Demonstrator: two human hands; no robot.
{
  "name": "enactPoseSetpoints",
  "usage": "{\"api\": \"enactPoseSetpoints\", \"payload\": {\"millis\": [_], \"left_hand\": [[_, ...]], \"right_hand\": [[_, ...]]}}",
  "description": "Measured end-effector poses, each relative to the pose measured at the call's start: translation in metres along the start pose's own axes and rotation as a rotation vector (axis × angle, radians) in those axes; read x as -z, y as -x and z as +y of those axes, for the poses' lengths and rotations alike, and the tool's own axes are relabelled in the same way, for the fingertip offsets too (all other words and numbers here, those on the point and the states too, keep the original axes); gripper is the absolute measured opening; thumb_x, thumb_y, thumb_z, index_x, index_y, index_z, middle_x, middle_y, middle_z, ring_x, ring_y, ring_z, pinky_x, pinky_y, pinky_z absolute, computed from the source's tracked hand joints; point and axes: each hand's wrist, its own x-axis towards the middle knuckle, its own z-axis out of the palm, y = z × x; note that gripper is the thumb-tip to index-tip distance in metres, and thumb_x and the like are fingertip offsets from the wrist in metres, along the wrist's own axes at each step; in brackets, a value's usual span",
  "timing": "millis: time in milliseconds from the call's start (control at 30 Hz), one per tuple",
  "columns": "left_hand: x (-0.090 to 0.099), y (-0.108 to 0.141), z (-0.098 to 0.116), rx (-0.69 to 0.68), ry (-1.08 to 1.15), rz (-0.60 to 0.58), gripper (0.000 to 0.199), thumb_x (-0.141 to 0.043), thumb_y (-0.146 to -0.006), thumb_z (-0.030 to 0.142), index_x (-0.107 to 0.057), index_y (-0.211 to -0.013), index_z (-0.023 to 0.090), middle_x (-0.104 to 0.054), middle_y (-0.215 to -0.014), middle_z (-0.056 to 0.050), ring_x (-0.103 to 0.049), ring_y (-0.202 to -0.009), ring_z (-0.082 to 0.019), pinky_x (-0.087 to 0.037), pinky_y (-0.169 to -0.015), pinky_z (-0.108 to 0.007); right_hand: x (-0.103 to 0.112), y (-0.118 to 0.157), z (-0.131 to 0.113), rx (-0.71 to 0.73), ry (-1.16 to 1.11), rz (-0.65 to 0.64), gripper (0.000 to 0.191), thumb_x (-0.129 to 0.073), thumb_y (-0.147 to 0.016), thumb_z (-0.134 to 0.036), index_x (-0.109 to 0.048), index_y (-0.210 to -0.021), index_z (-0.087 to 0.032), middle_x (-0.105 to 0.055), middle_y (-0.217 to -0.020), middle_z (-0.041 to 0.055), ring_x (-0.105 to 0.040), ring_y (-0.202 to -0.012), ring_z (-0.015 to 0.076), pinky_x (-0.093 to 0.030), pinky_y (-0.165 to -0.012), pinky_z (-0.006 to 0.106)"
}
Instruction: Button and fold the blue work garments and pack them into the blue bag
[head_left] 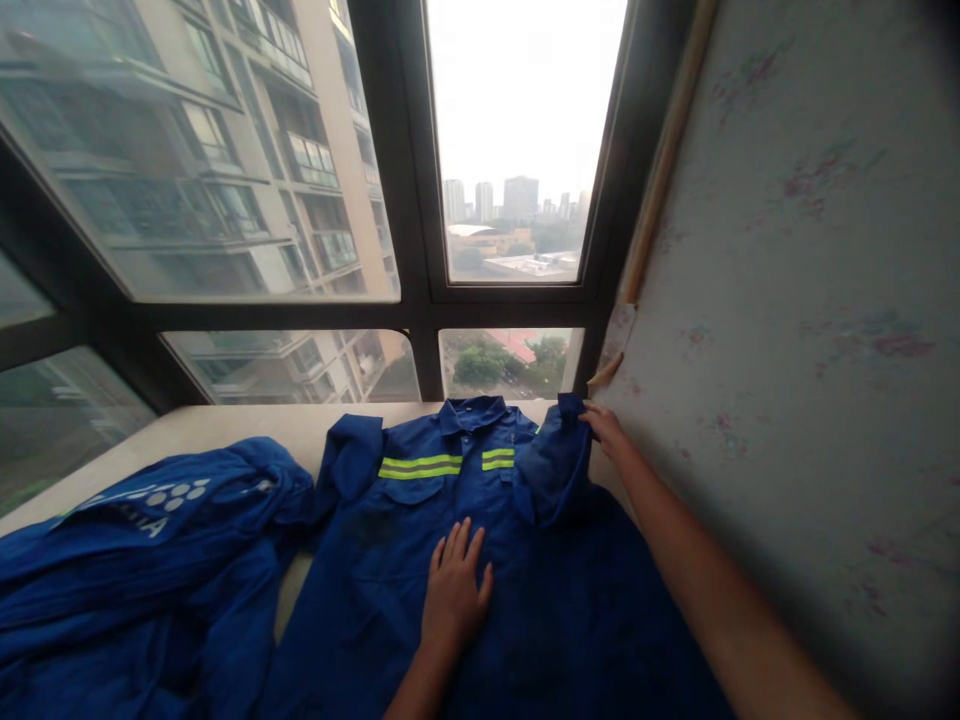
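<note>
Creased, matt woven cloth forms the blue jacket point(532, 570), crossed by smooth, bright reflective bands point(420, 467). A second blue garment point(142, 575), in similarly dull, rumpled fabric, bears a pale flat print point(176, 495). Smooth glass panes point(517, 110) sit in dark, satin-finished frames point(416, 317) beside a matt, papery-looking floral wall point(795, 380).

A jacket point(544, 585) lies on the sill point(187, 430), its collar point(474, 412) toward the window point(517, 120) behind. To its left, touching it, lies another garment point(187, 570). A wall point(787, 300) stands to the right. The left hand point(457, 585) is on the jacket's middle, the right hand point(602, 424) at the right-side sleeve point(551, 470), near the wall.
</note>
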Motion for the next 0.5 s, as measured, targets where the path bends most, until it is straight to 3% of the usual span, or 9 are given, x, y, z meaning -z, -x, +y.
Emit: {"api": "enactPoseSetpoints", "payload": {"millis": [67,133,200,300,400,500], "left_hand": [[-0.001,-0.005,0.000,0.006,-0.002,0.021,0.053,-0.043,-0.094,0.033,-0.045,-0.146,0.024,-0.038,-0.156,-0.008,-0.032,-0.145,-0.026,-0.025,-0.118,-0.049],[-0.001,-0.011,0.000,0.016,-0.006,0.032,0.052,-0.043,-0.094,0.033,-0.046,-0.145,0.023,-0.040,-0.155,-0.009,-0.033,-0.144,-0.026,-0.026,-0.117,-0.049],[0.000,-0.015,0.000,0.022,-0.012,0.046,0.051,-0.043,-0.094,0.034,-0.047,-0.144,0.022,-0.041,-0.154,-0.010,-0.034,-0.144,-0.026,-0.026,-0.117,-0.048],[0.004,-0.018,0.000,0.023,-0.017,0.076,0.050,-0.045,-0.094,0.033,-0.050,-0.142,0.020,-0.045,-0.151,-0.013,-0.038,-0.142,-0.027,-0.028,-0.116,-0.048],[0.008,-0.019,-0.001,0.021,-0.013,0.102,0.048,-0.046,-0.093,0.030,-0.053,-0.139,0.016,-0.049,-0.147,-0.014,-0.040,-0.140,-0.027,-0.030,-0.115,-0.048],[0.016,-0.016,-0.001,-0.018,-0.017,0.095,0.043,-0.046,-0.092,0.024,-0.058,-0.132,0.015,-0.053,-0.144,-0.013,-0.043,-0.138,-0.027,-0.032,-0.114,-0.046]], "right_hand": [[0.011,0.002,-0.026,0.079,-0.055,0.002,0.037,-0.066,-0.076,-0.017,-0.063,-0.113,-0.012,-0.072,-0.095,0.0050,-0.066,-0.088,0.0175,-0.051,-0.084,0.030],[0.024,0.021,-0.055,0.197,-0.110,-0.012,0.048,-0.068,-0.070,-0.016,-0.062,-0.117,-0.017,-0.072,-0.099,0.0036,-0.066,-0.094,0.0178,-0.050,-0.088,0.030],[0.039,0.062,-0.080,0.382,-0.149,-0.063,0.053,-0.072,-0.067,-0.019,-0.060,-0.118,-0.021,-0.070,-0.105,0.0036,-0.064,-0.099,0.0193,-0.050,-0.091,0.033],[0.064,0.158,-0.096,0.647,-0.050,-0.202,0.047,-0.074,-0.072,-0.023,-0.061,-0.117,-0.025,-0.065,-0.117,0.0060,-0.061,-0.109,0.0219,-0.047,-0.098,0.038],[0.086,0.263,-0.072,0.656,0.224,-0.339,0.034,-0.067,-0.080,-0.020,-0.065,-0.113,-0.026,-0.061,-0.126,0.0083,-0.055,-0.122,0.0239,-0.039,-0.109,0.039],[0.098,0.336,-0.010,0.483,0.333,-0.531,0.036,-0.069,-0.077,-0.023,-0.068,-0.113,-0.028,-0.064,-0.123,0.0082,-0.059,-0.117,0.0249,-0.045,-0.102,0.033]]}}
